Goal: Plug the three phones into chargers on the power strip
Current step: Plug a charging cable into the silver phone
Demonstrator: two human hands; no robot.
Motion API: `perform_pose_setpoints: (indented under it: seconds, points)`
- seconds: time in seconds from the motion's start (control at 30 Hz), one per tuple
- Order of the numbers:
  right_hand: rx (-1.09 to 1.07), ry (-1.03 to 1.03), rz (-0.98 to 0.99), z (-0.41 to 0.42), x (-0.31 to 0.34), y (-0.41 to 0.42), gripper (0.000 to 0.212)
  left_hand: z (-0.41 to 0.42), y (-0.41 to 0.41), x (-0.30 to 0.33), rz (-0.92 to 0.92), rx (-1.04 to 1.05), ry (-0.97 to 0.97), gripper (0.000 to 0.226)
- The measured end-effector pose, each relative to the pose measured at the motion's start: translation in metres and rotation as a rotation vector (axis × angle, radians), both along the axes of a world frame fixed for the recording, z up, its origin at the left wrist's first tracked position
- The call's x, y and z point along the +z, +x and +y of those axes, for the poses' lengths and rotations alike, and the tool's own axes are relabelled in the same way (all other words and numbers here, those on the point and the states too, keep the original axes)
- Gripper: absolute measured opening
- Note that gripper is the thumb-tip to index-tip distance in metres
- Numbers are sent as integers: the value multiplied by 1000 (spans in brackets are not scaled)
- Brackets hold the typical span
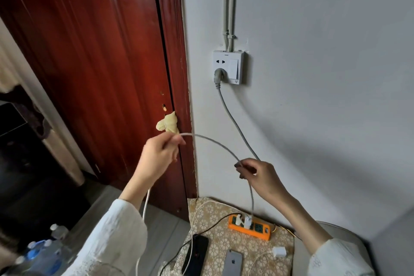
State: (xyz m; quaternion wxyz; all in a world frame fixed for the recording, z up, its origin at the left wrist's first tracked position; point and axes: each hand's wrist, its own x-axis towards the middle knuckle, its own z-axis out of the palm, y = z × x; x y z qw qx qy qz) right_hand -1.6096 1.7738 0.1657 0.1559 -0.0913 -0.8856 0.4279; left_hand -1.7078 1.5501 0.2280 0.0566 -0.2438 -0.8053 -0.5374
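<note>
An orange power strip (257,229) lies on a small table with a patterned cloth (224,226); two white chargers (246,222) are plugged into it. A grey-white charging cable (215,142) rises from one charger and arches between my hands. My right hand (257,173) pinches it in the air above the strip. My left hand (160,152) grips it higher up to the left, and its loose end hangs down past my sleeve. A black phone (197,253) and a silver phone (233,263) lie on the cloth. A loose white charger (279,252) lies unplugged at the right.
A wall socket with a switch (228,66) holds a grey plug whose cord drops toward the table. A dark red door (100,74) stands at the left, with yellow cloth (168,124) stuffed at its edge. Water bottles (44,251) stand at the lower left.
</note>
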Motion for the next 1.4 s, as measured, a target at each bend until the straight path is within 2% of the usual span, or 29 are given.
perform_pose_setpoints:
  seconds: [0.13, 0.2, 0.27, 0.4, 0.47, 0.53, 0.63, 0.8, 0.93, 1.0, 1.13, 1.2, 1.3, 1.4]
  points:
    - [-72, 3, -54, 16, -5, 5, 13, -16, -12, -3, -53, 292, 232, 29]
    - [-82, 15, -46, 19, -3, 7, 15, -22, -15, -6, -47, 393, 166, 25]
    - [-74, 47, -20, 16, 1, 8, 16, -21, -14, -8, -55, 338, -11, 21]
    - [9, 104, 50, -10, 13, 0, 17, 1, 0, -12, -50, -45, -372, 13]
    - [86, 170, 86, -25, 16, -4, 17, 13, 9, -16, -56, -196, -432, 14]
    - [130, 186, 103, -33, 16, -7, 16, 17, 15, -22, -62, -260, -416, 14]
    - [129, 103, 49, -30, 7, -5, 15, 8, 13, -27, -52, -192, -308, 24]
    - [41, 81, -42, -13, -19, 5, 18, -24, -12, -31, -35, 157, -35, 31]
    - [-7, 122, -47, -11, -29, 6, 18, -37, -19, -43, -75, 302, -36, 24]
    - [11, 146, -21, -15, -32, 5, 17, -31, -14, -50, -112, 245, -111, 21]
    - [134, 278, 45, -36, -35, -6, 16, -2, 7, -65, -159, -101, -384, 15]
    - [163, 364, 39, -45, -41, -13, 15, 8, 13, -77, -202, -201, -457, 17]
    - [140, 415, 42, -48, -60, -14, 15, 4, 13, -102, -307, -205, -474, 22]
    - [114, 371, -9, -41, -94, -7, 31, -9, 14, -138, -456, -166, -454, 20]
